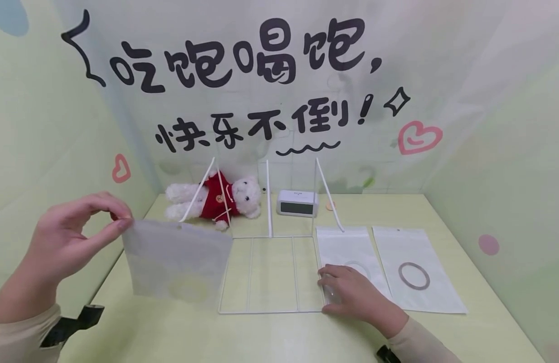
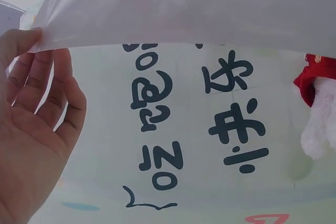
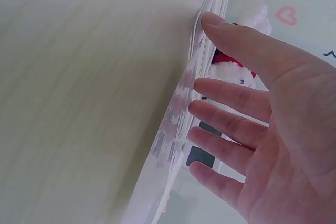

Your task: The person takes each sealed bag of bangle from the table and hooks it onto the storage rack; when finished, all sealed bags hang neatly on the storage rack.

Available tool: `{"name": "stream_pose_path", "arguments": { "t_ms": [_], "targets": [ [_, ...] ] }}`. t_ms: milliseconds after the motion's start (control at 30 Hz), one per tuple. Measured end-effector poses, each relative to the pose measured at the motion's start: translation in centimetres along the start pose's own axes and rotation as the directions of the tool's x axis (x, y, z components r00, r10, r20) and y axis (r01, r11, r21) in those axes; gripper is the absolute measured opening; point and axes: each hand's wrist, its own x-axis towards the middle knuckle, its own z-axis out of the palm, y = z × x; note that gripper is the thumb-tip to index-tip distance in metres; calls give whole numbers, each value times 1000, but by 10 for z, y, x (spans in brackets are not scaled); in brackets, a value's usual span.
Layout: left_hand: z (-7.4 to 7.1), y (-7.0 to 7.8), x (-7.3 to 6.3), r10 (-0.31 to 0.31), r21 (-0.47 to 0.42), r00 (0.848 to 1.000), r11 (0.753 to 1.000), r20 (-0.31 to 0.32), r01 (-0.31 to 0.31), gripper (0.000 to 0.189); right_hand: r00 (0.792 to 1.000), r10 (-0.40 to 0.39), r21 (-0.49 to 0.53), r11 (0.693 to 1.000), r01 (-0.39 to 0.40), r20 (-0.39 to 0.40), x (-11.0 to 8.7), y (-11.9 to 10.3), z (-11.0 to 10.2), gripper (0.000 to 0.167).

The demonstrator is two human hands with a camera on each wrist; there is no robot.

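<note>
My left hand (image 1: pixel 77 234) pinches the upper corner of a translucent frosted plastic bag (image 1: pixel 175 259) between thumb and fingers. The bag hangs raised at the left, with a small hole near its top edge; the left wrist view shows this plastic sheet (image 2: pixel 184 11) too. A white wire rack (image 1: pixel 272 311) lies in the middle, its rods rising at the back. My right hand (image 1: pixel 352 297) is at the rack's right side, fingertips along its edge and over a pale bag (image 1: pixel 345 239). In the right wrist view the fingers (image 3: pixel 231 95) look extended, with no object grasped.
Another pale bag (image 1: pixel 435 252) with a grey ring on it lies at the right. Behind the rack are a white plush bear (image 1: pixel 247 196) in a red top and a small white digital clock (image 1: pixel 297 202). Printed sheeting (image 1: pixel 279 136) encloses the table (image 1: pixel 279 343).
</note>
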Motion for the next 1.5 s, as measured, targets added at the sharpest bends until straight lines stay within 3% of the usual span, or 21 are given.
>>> {"name": "stream_pose_path", "arguments": {
  "t_ms": [533,633,767,967,1133,1333,1500],
  "targets": [
    [-7,-22,-3,-36,37,997,999,-67,39,10,1000,-10,-3,1000,10,-4,0,0,1,52],
    [-7,-26,-4,-67,91,994,993,-82,74,10,1000,-8,-5,1000,8,-2,0,0,1,52],
    [-7,-34,-7,-134,252,984,954,-115,160,20,1000,-4,-7,1000,4,-2,0,0,1,52],
    [-5,-47,-3,-178,363,973,905,-146,220,24,1000,-8,-6,1000,8,-6,0,1,3,52],
    [-3,-61,4,-226,456,956,842,-187,288,22,1000,-8,-3,1000,8,-5,0,3,2,51],
    [0,-83,4,-197,467,946,832,-259,301,18,1000,-3,11,1000,3,9,0,2,3,51],
    [4,-94,4,-203,448,927,830,-315,334,15,1000,6,9,1000,-7,19,0,1,2,51]
  ]
}}
